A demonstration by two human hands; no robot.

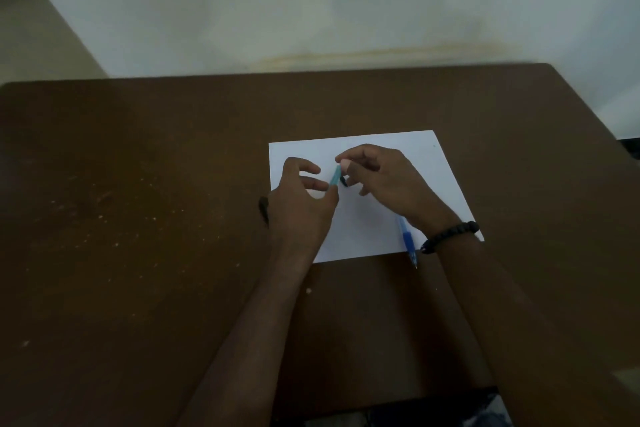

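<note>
A white sheet of paper (377,218) lies on the brown table (138,201). Above it, both hands meet on a small teal stick-shaped object (335,175). My left hand (301,201) pinches its lower end between thumb and fingers. My right hand (384,180) pinches its upper end, where a pale tip and a small dark part show. I cannot tell what the object is. A dark beaded bracelet (450,236) circles my right wrist.
A blue pen (408,241) lies on the paper's lower right edge, partly under my right wrist. A small dark item (264,210) rests on the table just left of my left hand. A pale wall rises behind the table's far edge.
</note>
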